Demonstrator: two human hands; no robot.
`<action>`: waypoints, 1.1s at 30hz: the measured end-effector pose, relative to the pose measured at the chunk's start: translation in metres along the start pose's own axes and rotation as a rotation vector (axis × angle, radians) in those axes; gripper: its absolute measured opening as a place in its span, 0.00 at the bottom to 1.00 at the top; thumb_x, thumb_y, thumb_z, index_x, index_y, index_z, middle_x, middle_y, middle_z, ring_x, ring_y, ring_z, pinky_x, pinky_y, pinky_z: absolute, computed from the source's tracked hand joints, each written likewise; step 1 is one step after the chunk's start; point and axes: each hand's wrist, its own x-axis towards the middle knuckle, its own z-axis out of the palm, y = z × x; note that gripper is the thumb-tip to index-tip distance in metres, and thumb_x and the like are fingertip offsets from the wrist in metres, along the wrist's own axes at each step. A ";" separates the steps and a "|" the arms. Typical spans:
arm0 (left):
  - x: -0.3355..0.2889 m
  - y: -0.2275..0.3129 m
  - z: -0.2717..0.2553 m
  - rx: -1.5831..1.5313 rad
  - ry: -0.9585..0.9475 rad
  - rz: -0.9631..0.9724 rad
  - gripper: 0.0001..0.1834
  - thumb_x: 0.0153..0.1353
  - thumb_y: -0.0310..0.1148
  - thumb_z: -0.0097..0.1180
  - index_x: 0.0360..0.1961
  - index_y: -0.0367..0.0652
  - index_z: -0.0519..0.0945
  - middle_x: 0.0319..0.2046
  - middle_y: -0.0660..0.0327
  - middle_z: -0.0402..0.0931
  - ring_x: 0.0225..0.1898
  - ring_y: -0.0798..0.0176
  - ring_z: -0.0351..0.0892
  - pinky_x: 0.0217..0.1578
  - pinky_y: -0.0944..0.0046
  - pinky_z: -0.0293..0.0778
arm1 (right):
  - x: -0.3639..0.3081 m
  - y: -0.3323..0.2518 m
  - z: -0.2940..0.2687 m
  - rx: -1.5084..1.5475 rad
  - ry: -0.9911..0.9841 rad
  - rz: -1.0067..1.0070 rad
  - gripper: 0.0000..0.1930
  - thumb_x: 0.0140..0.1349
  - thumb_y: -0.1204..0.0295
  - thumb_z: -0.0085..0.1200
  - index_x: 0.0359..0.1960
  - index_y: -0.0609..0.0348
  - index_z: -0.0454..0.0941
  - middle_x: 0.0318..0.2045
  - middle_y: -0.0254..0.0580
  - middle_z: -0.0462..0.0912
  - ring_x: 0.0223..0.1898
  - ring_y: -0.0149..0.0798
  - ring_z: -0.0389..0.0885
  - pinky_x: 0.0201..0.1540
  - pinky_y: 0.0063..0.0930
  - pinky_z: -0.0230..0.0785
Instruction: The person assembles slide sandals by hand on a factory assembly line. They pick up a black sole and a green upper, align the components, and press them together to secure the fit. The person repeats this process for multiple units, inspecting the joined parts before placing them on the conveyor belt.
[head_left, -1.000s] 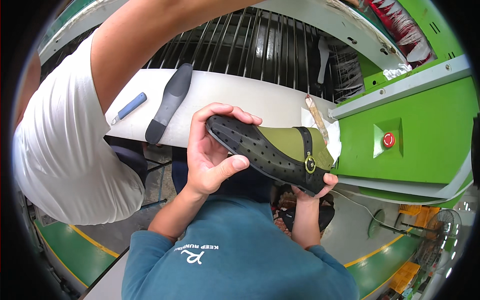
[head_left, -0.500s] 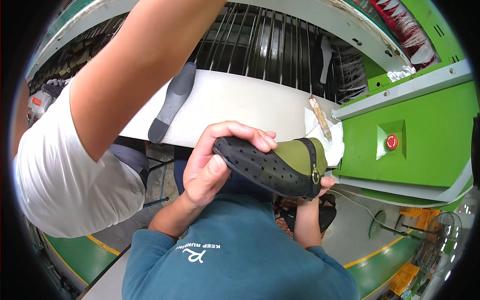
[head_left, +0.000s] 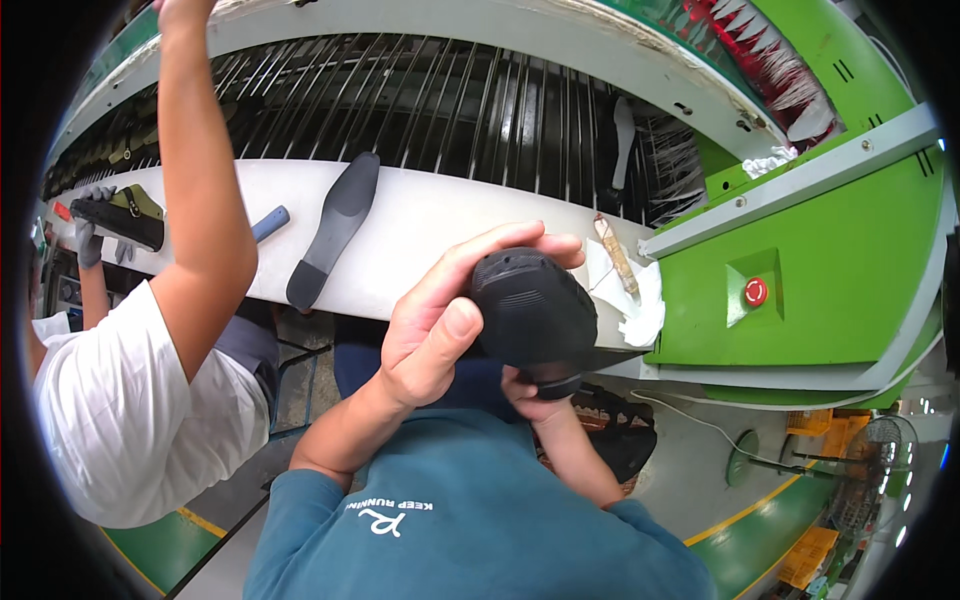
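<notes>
A shoe [head_left: 535, 305] is held up in front of my chest, its black sole turned toward the view and its toe end raised. My left hand [head_left: 430, 335] is curled about the toe end, with the fingers behind it and the thumb along the near side. Lower down, my right hand [head_left: 538, 400] grips the heel end, its fingers partly hidden by the shoe. Beyond the shoe, a loose dark grey shoe sole [head_left: 337, 230] lies on the white bench [head_left: 420, 215].
A slim tool with a wrapped handle [head_left: 615, 258] rests on crumpled white paper [head_left: 640, 310]. At right stands a green machine [head_left: 800, 290] with a red button. On my left a co-worker's bare arm [head_left: 205, 170] reaches up; farther off, grey-gloved hands hold another shoe [head_left: 130, 215].
The shoe has turned from showing its perforated black and olive upper to showing its sole. My right hand has moved left with the heel. The co-worker's arm has swung away to the left.
</notes>
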 end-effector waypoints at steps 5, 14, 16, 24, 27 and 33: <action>0.002 -0.001 0.001 0.020 0.018 -0.041 0.35 0.86 0.47 0.44 0.78 0.25 0.65 0.71 0.37 0.75 0.73 0.42 0.78 0.74 0.46 0.71 | 0.014 0.021 0.005 0.059 0.024 0.161 0.26 0.74 0.47 0.59 0.62 0.54 0.84 0.54 0.47 0.90 0.49 0.56 0.92 0.26 0.28 0.84; -0.006 0.002 -0.004 0.020 0.152 -0.049 0.33 0.87 0.49 0.42 0.70 0.23 0.72 0.61 0.38 0.84 0.63 0.45 0.86 0.66 0.50 0.80 | 0.006 0.018 -0.011 -0.011 0.032 0.088 0.30 0.77 0.46 0.53 0.69 0.52 0.79 0.59 0.52 0.88 0.53 0.63 0.91 0.32 0.39 0.88; -0.005 0.003 0.000 0.054 0.184 -0.007 0.33 0.87 0.50 0.40 0.65 0.23 0.74 0.56 0.37 0.86 0.57 0.45 0.89 0.61 0.48 0.84 | 0.006 0.016 -0.012 -0.025 0.001 0.071 0.33 0.79 0.45 0.45 0.76 0.52 0.72 0.64 0.57 0.85 0.53 0.69 0.90 0.36 0.49 0.90; -0.011 0.039 -0.006 0.158 0.138 0.036 0.34 0.86 0.55 0.33 0.54 0.28 0.75 0.46 0.34 0.85 0.49 0.38 0.89 0.56 0.37 0.85 | 0.030 0.008 0.017 -0.244 -0.074 0.061 0.32 0.82 0.48 0.41 0.77 0.56 0.70 0.63 0.56 0.86 0.53 0.57 0.92 0.39 0.59 0.91; -0.010 0.055 -0.011 0.186 0.061 0.090 0.34 0.86 0.54 0.30 0.53 0.30 0.75 0.45 0.34 0.85 0.48 0.39 0.89 0.55 0.38 0.85 | 0.034 0.004 0.041 -0.261 -0.044 0.098 0.33 0.82 0.49 0.41 0.79 0.57 0.68 0.63 0.57 0.86 0.53 0.58 0.92 0.40 0.59 0.91; -0.005 0.058 -0.020 0.024 0.261 0.162 0.47 0.80 0.72 0.38 0.75 0.35 0.66 0.66 0.36 0.78 0.65 0.34 0.83 0.69 0.38 0.77 | 0.062 -0.008 0.068 -0.376 0.057 -0.216 0.32 0.83 0.49 0.42 0.76 0.62 0.70 0.63 0.60 0.85 0.55 0.60 0.91 0.43 0.61 0.90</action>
